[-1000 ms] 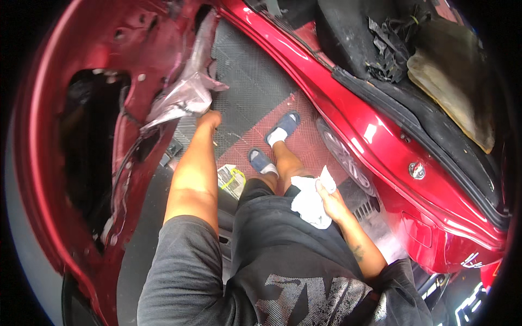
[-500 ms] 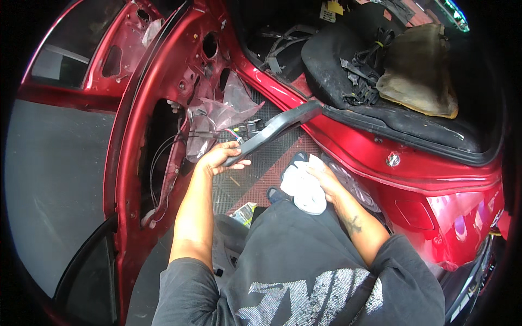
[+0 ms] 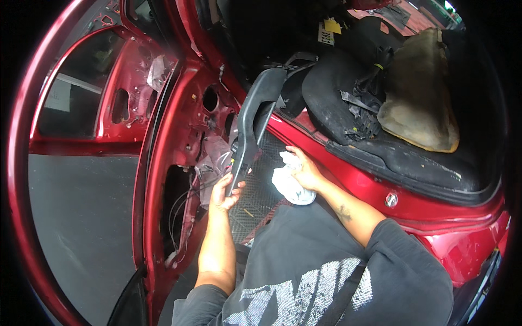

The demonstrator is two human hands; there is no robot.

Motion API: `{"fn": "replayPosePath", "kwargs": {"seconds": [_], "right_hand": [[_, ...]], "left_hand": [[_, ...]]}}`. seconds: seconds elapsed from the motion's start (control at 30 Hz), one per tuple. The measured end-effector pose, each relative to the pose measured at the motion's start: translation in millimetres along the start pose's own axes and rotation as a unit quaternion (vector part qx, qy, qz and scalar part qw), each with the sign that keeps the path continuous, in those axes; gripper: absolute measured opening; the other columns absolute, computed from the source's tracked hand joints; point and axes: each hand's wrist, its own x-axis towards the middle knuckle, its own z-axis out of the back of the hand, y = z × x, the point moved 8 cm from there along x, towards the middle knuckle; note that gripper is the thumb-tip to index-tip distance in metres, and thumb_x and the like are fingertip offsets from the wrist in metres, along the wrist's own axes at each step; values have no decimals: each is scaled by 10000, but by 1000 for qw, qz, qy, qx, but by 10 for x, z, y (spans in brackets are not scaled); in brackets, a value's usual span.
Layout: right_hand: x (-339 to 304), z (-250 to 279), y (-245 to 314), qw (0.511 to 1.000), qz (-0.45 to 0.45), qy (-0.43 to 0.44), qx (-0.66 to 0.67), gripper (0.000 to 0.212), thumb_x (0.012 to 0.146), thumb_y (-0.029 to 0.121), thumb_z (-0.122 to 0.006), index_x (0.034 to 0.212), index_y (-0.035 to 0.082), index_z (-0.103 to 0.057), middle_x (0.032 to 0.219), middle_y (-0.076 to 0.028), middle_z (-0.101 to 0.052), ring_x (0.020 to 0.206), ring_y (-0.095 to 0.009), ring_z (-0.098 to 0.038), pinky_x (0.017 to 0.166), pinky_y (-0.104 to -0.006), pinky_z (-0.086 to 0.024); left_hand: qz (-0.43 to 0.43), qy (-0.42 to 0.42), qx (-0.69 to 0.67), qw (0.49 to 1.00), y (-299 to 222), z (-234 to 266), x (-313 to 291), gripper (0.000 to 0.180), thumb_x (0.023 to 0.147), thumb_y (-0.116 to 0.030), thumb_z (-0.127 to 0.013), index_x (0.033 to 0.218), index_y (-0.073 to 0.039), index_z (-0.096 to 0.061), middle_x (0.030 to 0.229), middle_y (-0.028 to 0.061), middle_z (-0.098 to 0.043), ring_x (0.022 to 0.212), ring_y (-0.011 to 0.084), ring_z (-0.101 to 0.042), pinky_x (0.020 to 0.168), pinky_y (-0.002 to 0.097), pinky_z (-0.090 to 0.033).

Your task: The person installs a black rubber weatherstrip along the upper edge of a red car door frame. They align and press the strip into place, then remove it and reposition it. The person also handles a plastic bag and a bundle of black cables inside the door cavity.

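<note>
My left hand (image 3: 227, 191) grips the lower end of a long dark grey car door armrest (image 3: 251, 117), which tilts upward and away from me. Fingers wrap its edge from below, and a small yellow part and some wiring show along its left side. In my right hand (image 3: 306, 173) is a bunched white cloth (image 3: 291, 182), held in front of my shirt and apart from the armrest. Left of the armrest stands a red car door (image 3: 182, 130) with its inner panel off, its holes and thin cables bare. Clear plastic sheeting (image 3: 213, 155) hangs from it, partly behind my left hand.
To the right is the red car's door opening with its black sill (image 3: 402, 171). Inside, a black seat (image 3: 334, 81) bears tangled black straps (image 3: 370, 92) and a worn tan-grey pad (image 3: 418, 92). Another stripped red door (image 3: 128, 103) stands farther left. Dark mesh matting (image 3: 255, 204) covers the floor.
The armrest has swung from slanting rightward to nearly upright, still in my left hand. My right hand has brought the cloth slightly up and left. The view has shifted.
</note>
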Motion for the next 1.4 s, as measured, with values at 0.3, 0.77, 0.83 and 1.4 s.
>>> {"fn": "replayPosePath", "kwargs": {"seconds": [0.3, 0.77, 0.83, 1.4], "right_hand": [[711, -299, 1260, 959, 91, 63, -261, 847, 886, 462, -894, 1600, 212, -514, 1473, -207, -566, 1162, -437, -747, 987, -543, -626], [1299, -527, 878, 899, 46, 221, -375, 1136, 768, 589, -877, 1755, 351, -367, 1698, -373, -410, 1265, -529, -710, 1059, -544, -599], [1289, -495, 932, 896, 65, 228, -376, 1089, 793, 606, -869, 1743, 392, -382, 1664, -366, -461, 1269, -525, -708, 1067, -540, -597], [1183, -442, 482, 963, 95, 135, -212, 947, 742, 397, -964, 1610, 358, -587, 1618, -254, -507, 1355, -472, -661, 1096, -529, -593]], "left_hand": [[-43, -142, 23, 989, -101, 120, 397, 358, 1093, -181, -655, 1393, 14, -649, 1340, 219, -742, 1225, 406, -749, 914, 446, -648], [62, -216, 150, 963, 14, -75, 338, 575, 1089, -175, -718, 1586, -83, -445, 1181, 64, -718, 866, 195, -776, 577, 280, -615], [54, -248, 136, 958, 0, -134, 300, 668, 1081, -149, -716, 1655, -85, -380, 1188, 78, -702, 855, 208, -769, 538, 281, -623], [67, -213, 162, 961, 185, -96, 392, 438, 1111, -217, -686, 1511, -121, -536, 1228, 61, -748, 952, 214, -827, 620, 295, -637]]}}
